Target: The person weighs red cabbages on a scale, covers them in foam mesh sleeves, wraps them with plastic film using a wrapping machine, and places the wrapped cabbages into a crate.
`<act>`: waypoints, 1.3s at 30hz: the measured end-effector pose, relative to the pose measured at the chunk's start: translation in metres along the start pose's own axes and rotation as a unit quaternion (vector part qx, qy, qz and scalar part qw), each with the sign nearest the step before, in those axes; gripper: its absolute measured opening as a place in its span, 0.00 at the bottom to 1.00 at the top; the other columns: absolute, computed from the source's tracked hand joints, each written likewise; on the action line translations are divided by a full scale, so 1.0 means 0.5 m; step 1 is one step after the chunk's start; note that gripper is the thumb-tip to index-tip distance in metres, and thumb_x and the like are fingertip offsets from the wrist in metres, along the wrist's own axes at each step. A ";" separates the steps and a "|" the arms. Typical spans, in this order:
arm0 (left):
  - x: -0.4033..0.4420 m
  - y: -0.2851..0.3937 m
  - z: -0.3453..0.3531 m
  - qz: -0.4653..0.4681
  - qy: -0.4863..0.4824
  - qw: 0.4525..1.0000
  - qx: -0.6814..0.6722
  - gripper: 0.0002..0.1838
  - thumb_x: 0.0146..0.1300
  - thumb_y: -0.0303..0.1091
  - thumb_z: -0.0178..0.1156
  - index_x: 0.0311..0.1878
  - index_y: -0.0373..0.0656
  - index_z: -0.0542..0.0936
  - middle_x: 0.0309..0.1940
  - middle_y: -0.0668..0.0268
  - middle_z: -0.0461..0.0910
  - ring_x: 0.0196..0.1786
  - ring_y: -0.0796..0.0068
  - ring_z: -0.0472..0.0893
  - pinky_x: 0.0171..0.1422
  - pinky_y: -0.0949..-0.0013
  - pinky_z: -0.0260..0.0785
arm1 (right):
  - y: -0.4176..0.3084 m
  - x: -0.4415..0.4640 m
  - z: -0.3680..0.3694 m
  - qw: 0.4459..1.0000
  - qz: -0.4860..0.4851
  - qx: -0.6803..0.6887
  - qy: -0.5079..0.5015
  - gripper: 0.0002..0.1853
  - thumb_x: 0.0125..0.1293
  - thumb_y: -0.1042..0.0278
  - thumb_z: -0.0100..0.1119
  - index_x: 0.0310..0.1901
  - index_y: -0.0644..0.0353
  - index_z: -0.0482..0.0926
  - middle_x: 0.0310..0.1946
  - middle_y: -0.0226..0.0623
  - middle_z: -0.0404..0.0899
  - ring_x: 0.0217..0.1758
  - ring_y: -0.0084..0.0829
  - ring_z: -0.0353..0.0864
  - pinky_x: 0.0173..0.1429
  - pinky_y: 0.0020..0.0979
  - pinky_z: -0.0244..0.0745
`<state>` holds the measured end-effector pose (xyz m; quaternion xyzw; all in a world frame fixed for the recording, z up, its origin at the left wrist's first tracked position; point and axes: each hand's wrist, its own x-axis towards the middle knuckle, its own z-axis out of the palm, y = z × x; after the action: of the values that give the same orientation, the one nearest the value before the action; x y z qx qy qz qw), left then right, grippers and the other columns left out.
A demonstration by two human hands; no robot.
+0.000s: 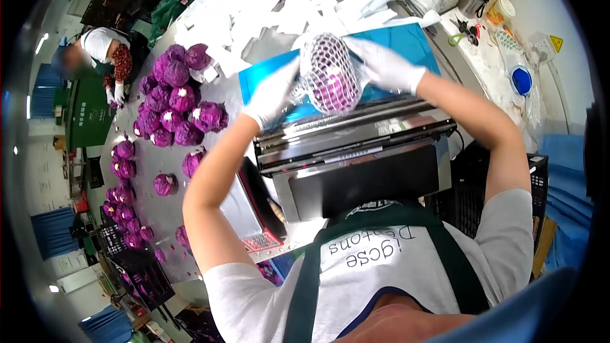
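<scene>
Netted cabbage (333, 82) | long axis: near-to-far | purple shows strongest nearer

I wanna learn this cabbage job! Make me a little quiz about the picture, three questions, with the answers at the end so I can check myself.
1. Pick one: what is around the purple cabbage between the left hand and the right hand?
A) a brown paper bag
B) a white mesh net
C) a wooden box

2. True or false: both of these hands are bare.

3. Fill the gap: the big pile of cabbages without nets is on the ____ side of the picture.

Key: 1. B; 2. False, both are gloved; 3. left.
</scene>
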<state>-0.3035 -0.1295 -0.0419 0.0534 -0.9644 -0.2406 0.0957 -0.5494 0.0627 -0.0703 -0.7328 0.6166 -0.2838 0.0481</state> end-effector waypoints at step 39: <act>-0.539 0.337 0.134 -0.332 -0.179 0.639 -0.670 0.43 0.71 0.65 0.38 0.71 0.31 0.61 0.69 0.50 0.66 0.70 0.58 0.68 0.71 0.56 0.62 | -0.468 -0.468 -0.053 0.786 0.380 0.478 -0.098 0.17 0.70 0.69 0.57 0.55 0.71 0.78 0.47 0.40 0.84 0.51 0.25 0.81 0.59 0.27 0.74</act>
<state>-0.0643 0.0889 -0.0628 0.2476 -0.4548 -0.8413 -0.1552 -0.3756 0.3428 -0.0332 -0.3465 0.6226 -0.4274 0.5564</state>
